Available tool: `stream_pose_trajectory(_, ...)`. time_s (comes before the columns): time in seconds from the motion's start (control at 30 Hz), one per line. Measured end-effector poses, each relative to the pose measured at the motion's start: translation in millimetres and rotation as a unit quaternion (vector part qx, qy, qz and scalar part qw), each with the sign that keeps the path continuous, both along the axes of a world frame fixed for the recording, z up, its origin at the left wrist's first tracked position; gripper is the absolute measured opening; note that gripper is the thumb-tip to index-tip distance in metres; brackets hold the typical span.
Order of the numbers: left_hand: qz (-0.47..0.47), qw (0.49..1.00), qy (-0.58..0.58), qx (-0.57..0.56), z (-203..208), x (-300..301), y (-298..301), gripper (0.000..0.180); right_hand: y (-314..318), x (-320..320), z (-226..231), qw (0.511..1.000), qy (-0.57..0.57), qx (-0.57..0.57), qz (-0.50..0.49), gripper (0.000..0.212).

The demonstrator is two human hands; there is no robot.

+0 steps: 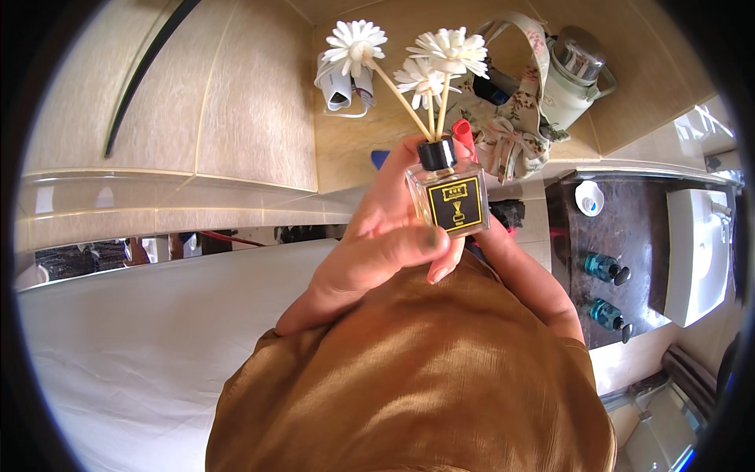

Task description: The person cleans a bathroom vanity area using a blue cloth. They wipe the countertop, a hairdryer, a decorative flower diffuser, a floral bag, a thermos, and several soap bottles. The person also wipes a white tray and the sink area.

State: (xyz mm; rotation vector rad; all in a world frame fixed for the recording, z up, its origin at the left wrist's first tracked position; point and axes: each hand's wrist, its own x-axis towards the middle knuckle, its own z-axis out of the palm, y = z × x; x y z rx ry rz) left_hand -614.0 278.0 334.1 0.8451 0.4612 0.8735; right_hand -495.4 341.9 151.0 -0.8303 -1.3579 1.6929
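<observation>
- Gripping the diffuser bottle (pixel 458 206) from 8 o'clock (dial centred on it), the left hand (pixel 379 230) has its thumb against the front's lower corner, beside the black label.
- Right forearm (pixel 535 287), entering from between 4 and 5 o'clock: it runs behind the bottle, which masks the right hand; whether that hand grips anything cannot be told. A fingertip (pixel 441 274) shows near 6 o'clock, its owner unclear.
- Black collar (pixel 436 154), near 11 o'clock: pale sticks rise from it, bearing three white blooms between 10 and 12 o'clock.
- Good handling, in judgement: support the glass body, not the sticks; keep the collar uppermost, since any liquid could seep; hold the thumb low, leaving the label readable.
- Clearance, at 1 o'clock: the floral bag (pixel 510 141) lies behind, with a flask (pixel 578 75) beyond; its handles could snag the blooms.
- Bench (pixel 578 271), towards 4 o'clock: well apart from the bottle.
</observation>
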Motion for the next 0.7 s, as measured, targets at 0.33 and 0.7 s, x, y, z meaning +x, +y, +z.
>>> stream_pose_trajectory(0.33, 0.030, 0.999, -0.025, 0.032, -7, -15, 14, 0.065, -22, 35, 62, 0.928, 0.282, -0.234, -0.067, 0.038)
stream_pose_trajectory(0.7, 0.088, 0.995, -0.029, 0.029, -3, -15, 11, 0.063, -46, 39, 129, 0.957, 0.249, -0.109, -0.106, 0.052)
